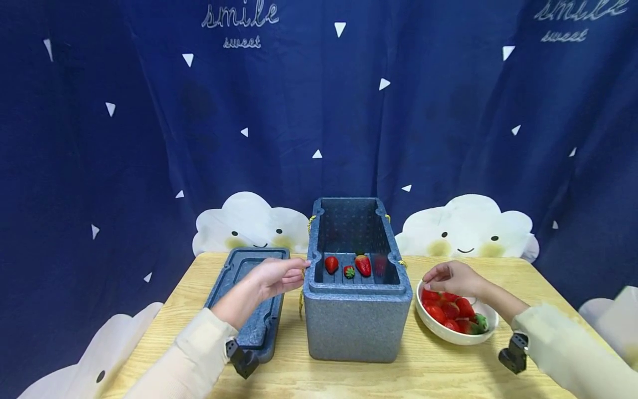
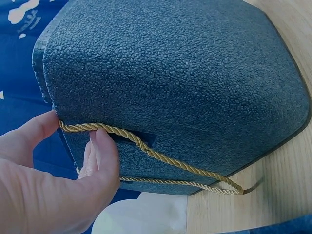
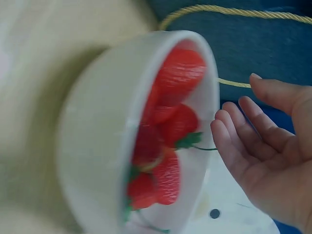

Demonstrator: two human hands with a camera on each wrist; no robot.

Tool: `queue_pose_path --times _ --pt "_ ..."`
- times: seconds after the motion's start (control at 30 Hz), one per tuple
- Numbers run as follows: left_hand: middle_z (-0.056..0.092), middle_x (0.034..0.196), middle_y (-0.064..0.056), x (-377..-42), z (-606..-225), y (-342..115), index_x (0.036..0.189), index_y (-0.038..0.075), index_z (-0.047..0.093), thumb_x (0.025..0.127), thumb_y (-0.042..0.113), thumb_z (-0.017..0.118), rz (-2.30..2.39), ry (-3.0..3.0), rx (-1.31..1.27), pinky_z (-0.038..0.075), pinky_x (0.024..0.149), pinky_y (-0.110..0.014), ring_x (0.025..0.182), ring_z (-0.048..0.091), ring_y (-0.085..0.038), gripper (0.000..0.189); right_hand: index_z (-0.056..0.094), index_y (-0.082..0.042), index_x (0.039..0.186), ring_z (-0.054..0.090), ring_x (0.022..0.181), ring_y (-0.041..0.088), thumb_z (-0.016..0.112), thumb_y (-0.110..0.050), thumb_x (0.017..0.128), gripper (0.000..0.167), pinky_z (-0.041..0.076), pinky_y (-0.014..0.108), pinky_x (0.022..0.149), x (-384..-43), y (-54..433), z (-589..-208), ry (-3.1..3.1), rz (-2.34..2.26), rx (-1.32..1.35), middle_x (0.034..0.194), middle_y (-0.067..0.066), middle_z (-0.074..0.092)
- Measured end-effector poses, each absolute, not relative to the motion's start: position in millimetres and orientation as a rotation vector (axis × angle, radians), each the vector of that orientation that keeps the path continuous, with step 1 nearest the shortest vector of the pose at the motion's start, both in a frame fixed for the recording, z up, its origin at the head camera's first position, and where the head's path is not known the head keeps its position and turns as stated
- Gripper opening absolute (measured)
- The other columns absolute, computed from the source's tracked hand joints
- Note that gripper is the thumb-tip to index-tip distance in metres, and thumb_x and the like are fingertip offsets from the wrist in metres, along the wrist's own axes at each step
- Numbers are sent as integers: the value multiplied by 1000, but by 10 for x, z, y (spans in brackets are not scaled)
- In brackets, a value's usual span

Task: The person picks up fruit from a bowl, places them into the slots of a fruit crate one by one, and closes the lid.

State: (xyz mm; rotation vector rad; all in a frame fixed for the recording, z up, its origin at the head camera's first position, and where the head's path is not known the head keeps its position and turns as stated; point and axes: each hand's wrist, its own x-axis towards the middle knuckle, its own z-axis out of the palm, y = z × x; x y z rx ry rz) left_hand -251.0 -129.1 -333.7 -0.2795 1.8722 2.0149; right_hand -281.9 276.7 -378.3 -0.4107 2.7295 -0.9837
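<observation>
A speckled blue-grey foam box point(image 1: 354, 324) stands lidless on the table, with three strawberries on its floor, among them a large one point(image 1: 363, 265). My left hand point(image 1: 279, 277) touches the box's left wall near the rim, its thumb and fingers spread apart. A gold rope handle point(image 2: 178, 168) runs along that wall by the fingertips. My right hand point(image 1: 456, 278) hovers over the far left side of a white bowl point(image 1: 451, 336) and holds nothing. Several red strawberries point(image 3: 180, 78), some with green leaves, fill much of the bowl. In the right wrist view, its fingers are loosely bent beside the rim.
The box's matching lid point(image 1: 259, 318) lies on the wooden table point(image 1: 359, 382) to the left, partly behind my left forearm. White cloud-shaped panels point(image 1: 468, 221) stand along the back edge. A dark blue curtain point(image 1: 279, 100) hangs behind them.
</observation>
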Motion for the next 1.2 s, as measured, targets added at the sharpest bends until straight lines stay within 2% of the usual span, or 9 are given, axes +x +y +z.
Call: queue_pose_path --times 0.07,0.27,0.4,0.5,0.6,0.73,0.9,1.07,1.2 --pt "48 137 -26 -2512 -3342 -1289 133 -10 44 91 12 63 2009 1879 -280 43 111 -41 122 54 -28 51 69 -1 104 60 81 15 73 -19 84 28 54 24 66 -2765 2792 -3852 2709 -980 -395 96 9 72" --pt "56 125 -19 -2508 -3345 -1294 129 -8 50 90 13 64 1984 1917 -276 49 105 -36 97 61 -15 46 64 7 99 62 78 5 75 -12 80 29 54 17 65 -2618 2858 -3998 2602 -1092 -543 92 13 70" --pt "53 132 -24 -2496 -3350 -1296 129 -9 50 91 13 63 1990 1913 -270 48 107 -37 106 61 -19 46 62 12 96 60 76 0 75 -4 76 29 55 16 67 -2573 2903 -4076 2554 -1161 -621 90 16 69" --pt "48 138 -27 -2494 -3352 -1297 131 -9 48 91 13 62 1995 1900 -264 45 109 -39 118 57 -25 47 62 13 95 59 73 -3 77 -2 74 30 54 15 66 -2564 2932 -4123 2561 -1168 -604 88 14 68" --pt "47 139 -27 -2502 -3359 -1296 131 -9 47 92 12 62 2004 1889 -266 45 110 -40 123 54 -27 47 62 14 96 58 73 -3 78 -3 72 33 55 15 66 -2556 2945 -4148 2569 -1165 -589 88 13 68" --pt "49 136 -26 -2515 -3375 -1298 131 -9 47 92 12 62 2001 1893 -258 46 109 -39 117 57 -24 48 63 12 96 58 74 -3 78 -5 72 34 55 16 66 -2536 2946 -4155 2590 -1148 -595 89 12 68" --pt "56 125 -19 -2527 -3382 -1298 126 -7 55 91 13 61 1995 1898 -257 47 107 -37 100 61 -16 40 62 13 99 58 75 -1 78 -3 72 35 55 16 67 -2538 2951 -4162 2595 -1167 -562 94 15 68" --pt "56 125 -20 -2514 -3365 -1307 127 -8 54 91 13 62 1984 1904 -238 49 105 -36 101 61 -16 42 53 15 115 60 79 3 78 -4 72 53 55 16 69 -2573 2960 -4123 2589 -1196 -559 97 16 67" --pt "55 127 -21 -2506 -3347 -1298 128 -8 51 91 14 64 1983 1921 -262 50 104 -36 101 61 -17 45 56 10 116 60 82 3 79 -10 73 52 54 14 72 -2588 2965 -4051 2628 -1134 -525 100 13 68"
